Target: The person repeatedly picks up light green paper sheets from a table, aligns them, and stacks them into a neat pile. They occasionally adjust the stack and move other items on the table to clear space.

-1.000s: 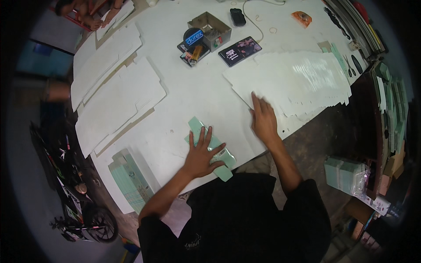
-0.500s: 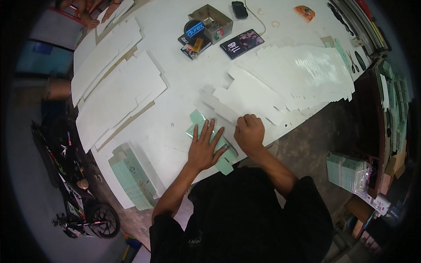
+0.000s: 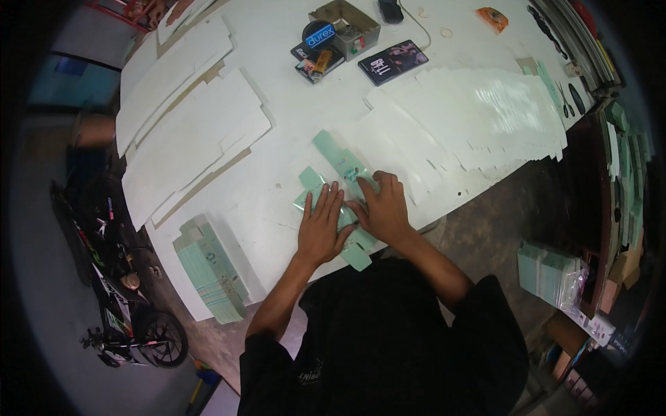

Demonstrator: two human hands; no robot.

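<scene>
A flat pale green carton (image 3: 313, 182) lies near the front edge of the table. My left hand (image 3: 320, 225) rests on it, palm down with the fingers stretched out. Just to its right, a second flat green carton (image 3: 336, 154) slants away from me, its far flap pointing up and left. Bent fingers and thumb of my right hand (image 3: 386, 211) are on the near part of this second carton, partly hiding it. Between the two hands, the cartons' edges lie close together, and I cannot tell whether they overlap. A stack of green cartons (image 3: 211, 267) stands to the left.
Fanned white blanks (image 3: 479, 114) cover the right side of the table; more white sheets (image 3: 208, 139) lie left. Farther back are a phone (image 3: 393, 62), a metal box (image 3: 347, 24) and scissors (image 3: 565, 98). Another person's hand (image 3: 158, 12) shows at the far left.
A white piece beside my right hand has given way to the second green carton, green side up. The right hand has come closer to the left, which stays on its carton.
</scene>
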